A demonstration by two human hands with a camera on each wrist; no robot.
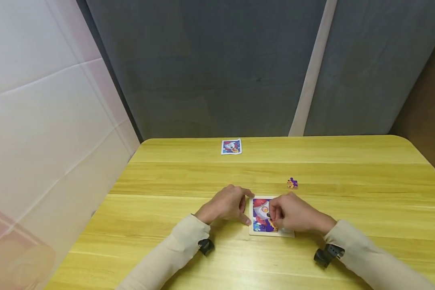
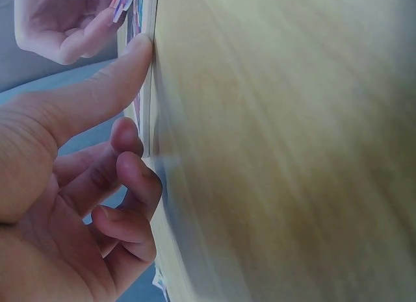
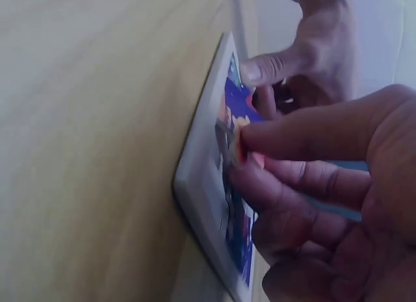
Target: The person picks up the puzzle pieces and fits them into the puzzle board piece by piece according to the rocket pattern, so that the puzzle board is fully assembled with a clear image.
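A white-framed puzzle board (image 1: 255,231) with a purple and red picture lies on the yellow table (image 1: 348,169). My left hand (image 1: 244,207) braces the board's left edge: the thumb (image 2: 133,55) presses on it and the index finger sits at the top left corner, with the other fingers curled. My right hand (image 1: 274,219) pinches a small orange and purple puzzle piece (image 3: 238,145) between thumb and fingers, low over the board's (image 3: 201,165) picture. Most of the piece is hidden by my fingertips. A loose purple puzzle piece (image 1: 292,183) lies beyond the board.
A small picture card (image 1: 231,146) lies near the table's far edge. A grey wall stands behind the table and a pale panel runs along its left side. Both sleeves are beige, each with a black wrist camera (image 1: 206,246).
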